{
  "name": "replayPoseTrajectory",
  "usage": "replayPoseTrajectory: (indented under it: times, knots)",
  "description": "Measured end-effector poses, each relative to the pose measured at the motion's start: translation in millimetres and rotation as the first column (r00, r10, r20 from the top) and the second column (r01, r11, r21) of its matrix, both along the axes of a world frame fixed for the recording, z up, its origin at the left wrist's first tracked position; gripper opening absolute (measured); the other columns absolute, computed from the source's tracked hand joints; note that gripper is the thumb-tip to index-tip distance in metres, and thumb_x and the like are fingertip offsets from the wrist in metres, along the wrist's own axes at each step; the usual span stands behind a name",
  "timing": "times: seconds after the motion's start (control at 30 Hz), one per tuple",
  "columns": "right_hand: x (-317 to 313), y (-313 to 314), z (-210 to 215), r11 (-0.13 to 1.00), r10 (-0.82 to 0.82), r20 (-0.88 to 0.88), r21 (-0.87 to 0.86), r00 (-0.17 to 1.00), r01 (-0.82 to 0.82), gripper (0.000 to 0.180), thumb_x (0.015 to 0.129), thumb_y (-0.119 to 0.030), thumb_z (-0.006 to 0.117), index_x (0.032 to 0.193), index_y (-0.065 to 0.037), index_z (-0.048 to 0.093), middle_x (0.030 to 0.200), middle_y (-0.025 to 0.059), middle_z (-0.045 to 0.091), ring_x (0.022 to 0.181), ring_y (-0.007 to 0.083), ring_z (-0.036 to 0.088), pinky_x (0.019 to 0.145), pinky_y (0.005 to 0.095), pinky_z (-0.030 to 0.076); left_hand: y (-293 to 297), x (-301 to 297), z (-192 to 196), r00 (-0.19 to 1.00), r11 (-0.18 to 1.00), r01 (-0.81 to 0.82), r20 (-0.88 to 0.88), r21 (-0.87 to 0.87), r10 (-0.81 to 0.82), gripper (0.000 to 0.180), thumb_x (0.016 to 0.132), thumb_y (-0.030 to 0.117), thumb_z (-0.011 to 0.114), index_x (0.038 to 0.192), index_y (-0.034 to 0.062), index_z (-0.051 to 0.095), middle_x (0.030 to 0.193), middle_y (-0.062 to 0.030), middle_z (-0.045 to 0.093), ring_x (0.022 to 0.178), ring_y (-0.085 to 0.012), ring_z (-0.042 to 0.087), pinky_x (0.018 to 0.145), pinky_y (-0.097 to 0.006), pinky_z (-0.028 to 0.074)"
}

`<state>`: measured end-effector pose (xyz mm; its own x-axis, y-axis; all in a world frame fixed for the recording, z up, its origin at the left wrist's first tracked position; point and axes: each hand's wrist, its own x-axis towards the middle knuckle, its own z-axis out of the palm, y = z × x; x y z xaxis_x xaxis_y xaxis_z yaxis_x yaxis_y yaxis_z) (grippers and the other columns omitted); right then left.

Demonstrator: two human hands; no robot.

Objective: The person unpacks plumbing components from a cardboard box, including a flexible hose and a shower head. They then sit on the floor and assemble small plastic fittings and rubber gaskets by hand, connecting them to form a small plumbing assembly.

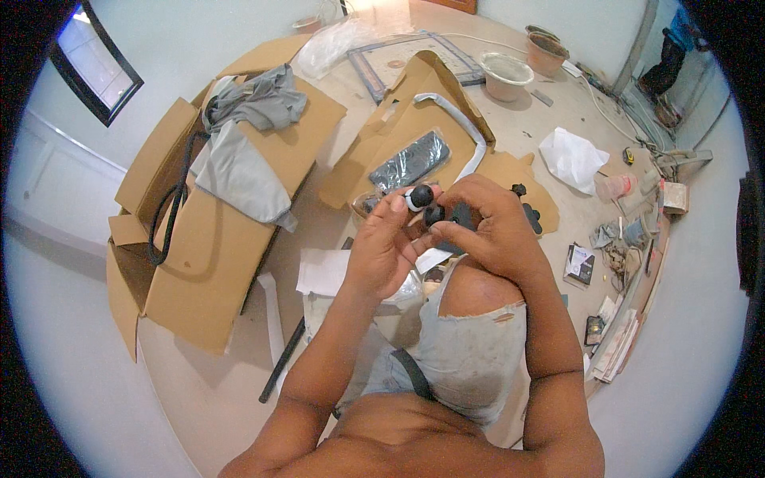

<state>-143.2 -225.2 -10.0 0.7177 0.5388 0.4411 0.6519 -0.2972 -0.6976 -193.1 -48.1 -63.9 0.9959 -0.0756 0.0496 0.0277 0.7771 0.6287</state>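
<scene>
I see my left hand (381,248) raised in front of my chest, its thumb and fingertips pinched around a small black ball-shaped knob (420,196) with a pale collar at its base. My right hand (488,231) sits just beside it, touching it, fingers curled closed over a dark plastic part (460,213) that the knob seems to join; how the two pieces meet I cannot tell, since my fingers hide it. Directly under both hands is my bent knee in torn grey shorts (470,350). Below my left wrist lies a white sheet of paper (323,271) on the floor. Just beyond my fingertips is an opened cardboard flap (414,119) carrying a black padded piece (410,162) and a curved grey bar (466,127). Well out to the left of my left hand stands a large flattened cardboard box (207,255) with grey cloth (251,103) draped over it. Far beyond my right hand sit a white bowl (508,76) and a crumpled white bag (572,157).
</scene>
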Motion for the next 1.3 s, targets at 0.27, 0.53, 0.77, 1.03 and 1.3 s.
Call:
replayPoseTrajectory:
  times: [0.27, 0.53, 0.77, 1.03, 1.3]
  knots:
    - [-7, -3, 5, 0.998, -0.059, -0.217, 0.025, 0.974, 0.066, 0.030, 0.078, -0.015, 0.073, 0.104, -0.002, 0.065, 0.098, 0.0137, 0.066, 0.089, 0.0281, 0.066, 0.079, 0.0376, 0.051, -10, 0, -5, 0.993, 0.998, 0.062, -0.098, -0.025, -0.064, 0.033, 0.102, 0.025, 0.047, 0.123, 0.0004, 0.052, 0.116, -0.0110, 0.061, 0.106, -0.0203, 0.062, 0.093, -0.036, 0.055]
    - [-3, -5, -3, 0.992, -0.051, -0.197, 0.108, 0.979, 0.073, 0.028, 0.079, -0.009, 0.070, 0.105, -0.001, 0.064, 0.092, 0.0105, 0.067, 0.079, 0.0186, 0.064, 0.070, 0.0307, 0.050, -7, -3, -13, 0.991, 0.995, 0.084, -0.110, 0.052, -0.078, 0.029, 0.095, 0.009, 0.059, 0.122, -0.0009, 0.054, 0.116, -0.0105, 0.060, 0.105, -0.0208, 0.063, 0.094, -0.032, 0.055]
    - [-6, -10, 0, 0.996, -0.008, -0.286, 0.083, 0.958, 0.033, 0.026, 0.079, -0.003, 0.067, 0.104, 0.000, 0.062, 0.090, 0.0017, 0.063, 0.067, 0.0045, 0.052, 0.058, 0.0198, 0.040, 5, -4, -13, 0.998, 0.998, 0.044, -0.045, 0.038, -0.042, 0.035, 0.090, 0.001, 0.061, 0.124, 0.0022, 0.054, 0.121, -0.0118, 0.059, 0.108, -0.0216, 0.062, 0.094, -0.033, 0.055]
    - [-6, -6, 3, 0.998, 0.053, -0.324, 0.060, 0.945, -0.036, 0.028, 0.077, -0.005, 0.070, 0.105, -0.001, 0.065, 0.084, -0.0014, 0.062, 0.064, 0.0037, 0.046, 0.056, 0.0205, 0.036, 6, -4, -13, 0.999, 0.972, -0.044, 0.024, 0.231, 0.040, 0.040, 0.085, 0.001, 0.069, 0.123, 0.0035, 0.057, 0.120, -0.0100, 0.062, 0.107, -0.0167, 0.061, 0.093, -0.031, 0.052]
    - [-1, -6, 0, 0.998, 0.059, -0.233, 0.012, 0.971, -0.058, 0.030, 0.077, -0.006, 0.071, 0.107, -0.001, 0.065, 0.091, 0.0015, 0.064, 0.067, 0.0057, 0.048, 0.058, 0.0216, 0.038, 8, -8, -6, 0.993, 0.885, -0.105, 0.094, 0.453, 0.070, 0.041, 0.083, 0.002, 0.073, 0.122, 0.0021, 0.058, 0.109, -0.0075, 0.066, 0.099, -0.0140, 0.063, 0.092, -0.029, 0.051]
